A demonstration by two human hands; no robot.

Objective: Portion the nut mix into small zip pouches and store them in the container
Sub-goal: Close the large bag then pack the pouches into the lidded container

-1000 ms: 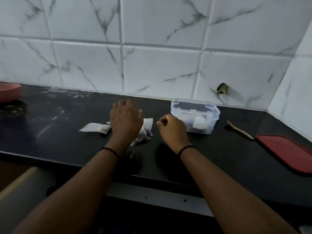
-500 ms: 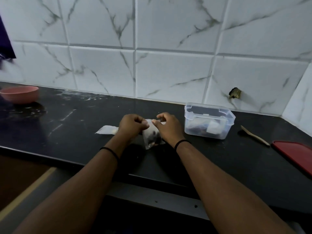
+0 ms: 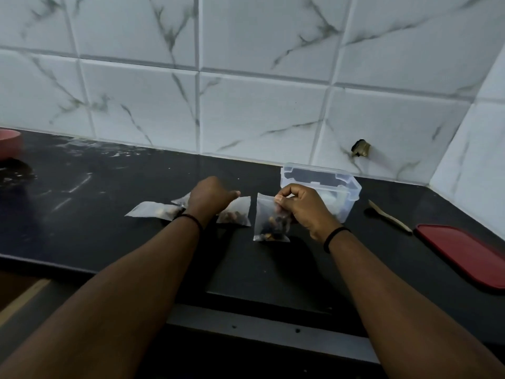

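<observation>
Right hand point(image 3: 303, 209) grip pinching a filled pouch point(image 3: 269, 221) upright; left hand point(image 3: 210, 198) grip (curled, state unclear) over pouches on counter point(image 3: 109, 236).

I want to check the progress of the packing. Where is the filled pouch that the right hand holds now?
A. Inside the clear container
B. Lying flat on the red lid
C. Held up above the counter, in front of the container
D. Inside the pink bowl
C: the right hand pinches the filled pouch by its top, hanging in front of the clear container, not in it.
</observation>
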